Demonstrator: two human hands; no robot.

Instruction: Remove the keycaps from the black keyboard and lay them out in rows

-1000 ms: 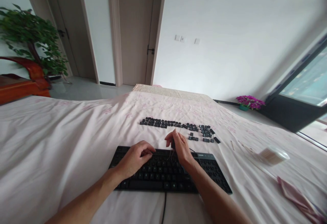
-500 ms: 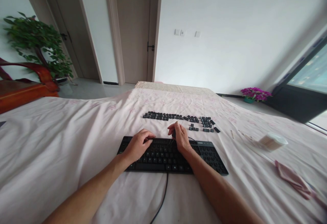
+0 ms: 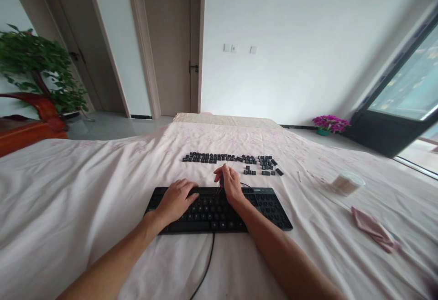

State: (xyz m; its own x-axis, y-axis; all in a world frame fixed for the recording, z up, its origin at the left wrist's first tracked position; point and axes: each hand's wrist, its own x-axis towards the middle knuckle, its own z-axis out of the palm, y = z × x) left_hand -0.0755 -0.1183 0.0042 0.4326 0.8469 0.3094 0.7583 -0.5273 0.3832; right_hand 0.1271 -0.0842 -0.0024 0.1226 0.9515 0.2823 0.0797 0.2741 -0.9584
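A black keyboard lies on the bed sheet, with many letter keys still in place and bare key sockets in the number block at the right. My left hand rests flat on its upper left part, fingers stretched towards the back edge and thumb apart. Above the middle of the keyboard, my right hand is closed on a wire keycap puller with a dark handle. Its thin wires reach down to the upper keys; the tips are too small to make out. Loose black keycaps lie in rows behind the keyboard.
The keyboard's cable runs towards me. At the right stand a clear tub of cotton swabs and a pink cloth, with a single swab nearby. The pale bed sheet is wrinkled.
The whole view has shifted, so things appear a little further left. Both hands stay at about the same places on the keyboard, the puller still in my right hand.
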